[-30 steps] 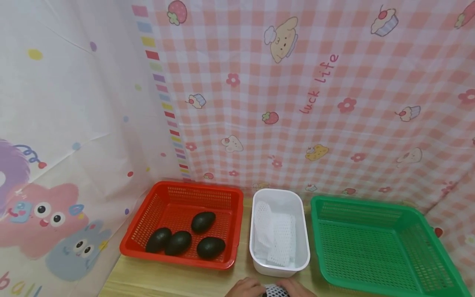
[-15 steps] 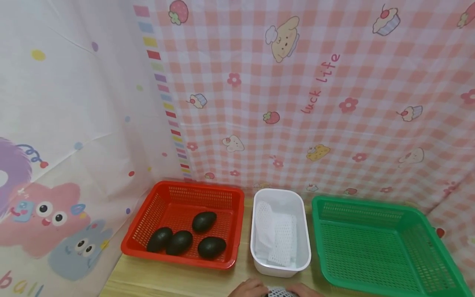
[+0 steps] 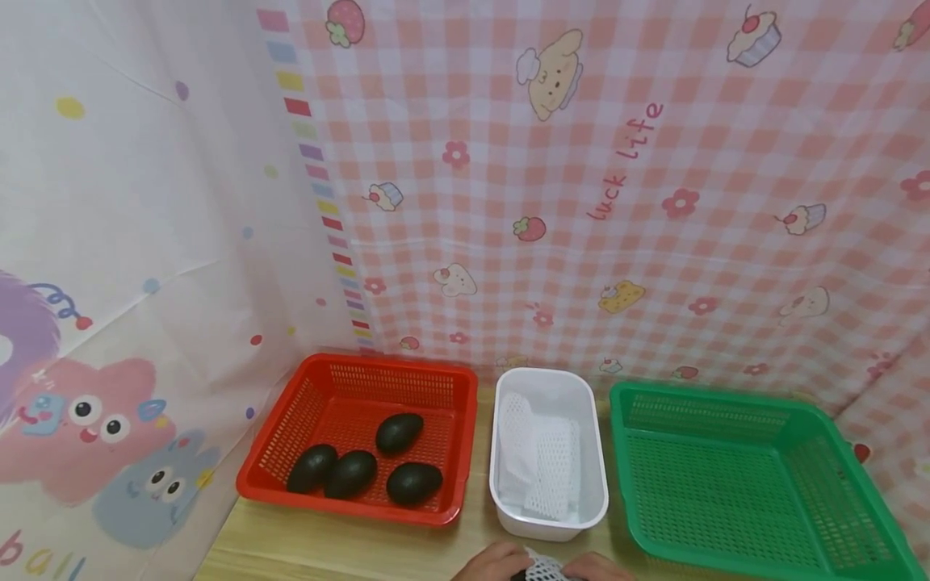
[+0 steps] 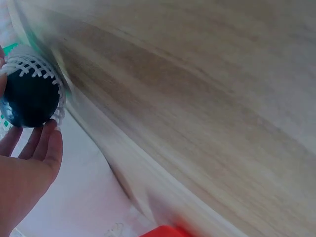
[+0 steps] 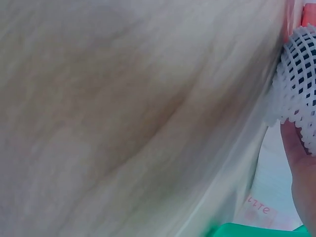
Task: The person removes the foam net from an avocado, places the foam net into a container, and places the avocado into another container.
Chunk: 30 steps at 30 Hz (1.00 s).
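At the bottom edge of the head view, my left hand (image 3: 494, 562) and right hand (image 3: 599, 567) meet around an avocado partly wrapped in a white foam net (image 3: 543, 567). The left wrist view shows the dark avocado (image 4: 32, 101) bare at its near end, gripped by the left fingertips, with net strands over its far side. In the right wrist view the foam net (image 5: 300, 74) is stretched over dark skin, and the right hand holds it by its ragged open edge. Most of the right fingers are hidden or out of frame.
A red basket (image 3: 465, 452) at the left holds several avocados (image 3: 400, 433). In the middle, a white tub (image 3: 597, 452) contains foam nets (image 3: 552, 468). To its right stands a green basket (image 3: 726, 492) with its mesh floor showing. All stand on a wooden table (image 3: 291, 549) before a checked curtain.
Both hands have shifted slightly to the right with the avocado and net between them. The baskets and tub stay as they were.
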Motion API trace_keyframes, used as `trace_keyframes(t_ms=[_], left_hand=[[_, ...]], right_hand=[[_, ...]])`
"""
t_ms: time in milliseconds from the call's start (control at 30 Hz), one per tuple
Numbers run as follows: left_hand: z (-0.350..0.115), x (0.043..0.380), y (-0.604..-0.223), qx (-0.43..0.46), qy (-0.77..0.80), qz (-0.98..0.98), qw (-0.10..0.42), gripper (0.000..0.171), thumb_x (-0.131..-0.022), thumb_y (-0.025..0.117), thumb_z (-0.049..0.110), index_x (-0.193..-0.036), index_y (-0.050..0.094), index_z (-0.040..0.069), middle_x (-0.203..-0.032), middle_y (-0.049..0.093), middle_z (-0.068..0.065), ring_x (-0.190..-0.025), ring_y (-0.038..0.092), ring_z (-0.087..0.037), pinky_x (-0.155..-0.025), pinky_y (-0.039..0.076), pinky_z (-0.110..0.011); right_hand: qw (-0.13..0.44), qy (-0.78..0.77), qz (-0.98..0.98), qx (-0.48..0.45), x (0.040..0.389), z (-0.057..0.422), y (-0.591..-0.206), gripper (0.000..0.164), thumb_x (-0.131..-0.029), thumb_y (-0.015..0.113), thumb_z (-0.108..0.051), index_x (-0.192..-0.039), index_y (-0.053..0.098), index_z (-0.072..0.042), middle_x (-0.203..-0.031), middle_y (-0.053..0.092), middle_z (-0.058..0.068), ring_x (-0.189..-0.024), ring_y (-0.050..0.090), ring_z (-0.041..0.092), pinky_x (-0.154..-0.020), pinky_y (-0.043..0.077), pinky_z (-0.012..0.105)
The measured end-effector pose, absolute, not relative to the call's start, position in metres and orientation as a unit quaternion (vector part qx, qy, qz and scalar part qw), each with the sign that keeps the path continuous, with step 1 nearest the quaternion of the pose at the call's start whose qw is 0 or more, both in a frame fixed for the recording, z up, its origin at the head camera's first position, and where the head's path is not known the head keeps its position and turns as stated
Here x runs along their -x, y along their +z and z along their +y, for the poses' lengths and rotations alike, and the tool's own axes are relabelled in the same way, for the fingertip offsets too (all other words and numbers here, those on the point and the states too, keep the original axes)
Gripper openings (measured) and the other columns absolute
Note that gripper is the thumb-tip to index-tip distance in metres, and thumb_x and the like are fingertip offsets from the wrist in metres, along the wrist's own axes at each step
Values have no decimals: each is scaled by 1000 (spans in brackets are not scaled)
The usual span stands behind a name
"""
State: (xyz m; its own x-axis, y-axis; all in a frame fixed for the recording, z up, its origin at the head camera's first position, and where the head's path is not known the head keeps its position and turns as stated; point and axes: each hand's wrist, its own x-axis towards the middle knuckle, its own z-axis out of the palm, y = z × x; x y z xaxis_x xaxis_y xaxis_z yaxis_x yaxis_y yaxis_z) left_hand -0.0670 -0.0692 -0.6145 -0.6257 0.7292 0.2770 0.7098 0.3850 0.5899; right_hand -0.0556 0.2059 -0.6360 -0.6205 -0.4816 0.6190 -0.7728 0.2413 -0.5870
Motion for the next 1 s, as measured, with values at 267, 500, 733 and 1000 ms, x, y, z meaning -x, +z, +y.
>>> trace_keyframes(t_ms=[267,500,733,1000], left_hand=[[-63,60,-612,-414,372,831,-12,39,-101,67,27,-134,65,5,-132,66,-9,-123,60,-17,-103,49,-30],[-59,66,-614,-427,353,832,-14,34,-97,71,21,-125,68,1,-122,69,-11,-115,63,-16,-98,50,-27],[-60,72,-603,-389,367,843,61,37,-93,75,29,-124,69,8,-119,69,0,-111,59,-8,-96,48,-25],[-69,73,-596,-357,393,844,76,40,-89,79,31,-123,70,12,-121,68,3,-112,57,-7,-97,48,-27]], right_hand=[[181,494,-731,-436,52,205,-635,53,-71,84,10,-120,70,-4,-107,71,5,-94,69,14,-84,53,17],[209,408,-755,-470,58,209,-639,33,-83,83,-8,-115,74,-12,-107,71,-4,-94,67,11,-85,51,15],[145,393,-735,-533,70,226,-647,30,-81,78,2,-109,71,-6,-100,69,4,-92,64,12,-80,48,16],[171,379,-735,-535,74,235,-642,30,-83,78,0,-110,69,-6,-96,69,7,-90,64,16,-85,44,13]])
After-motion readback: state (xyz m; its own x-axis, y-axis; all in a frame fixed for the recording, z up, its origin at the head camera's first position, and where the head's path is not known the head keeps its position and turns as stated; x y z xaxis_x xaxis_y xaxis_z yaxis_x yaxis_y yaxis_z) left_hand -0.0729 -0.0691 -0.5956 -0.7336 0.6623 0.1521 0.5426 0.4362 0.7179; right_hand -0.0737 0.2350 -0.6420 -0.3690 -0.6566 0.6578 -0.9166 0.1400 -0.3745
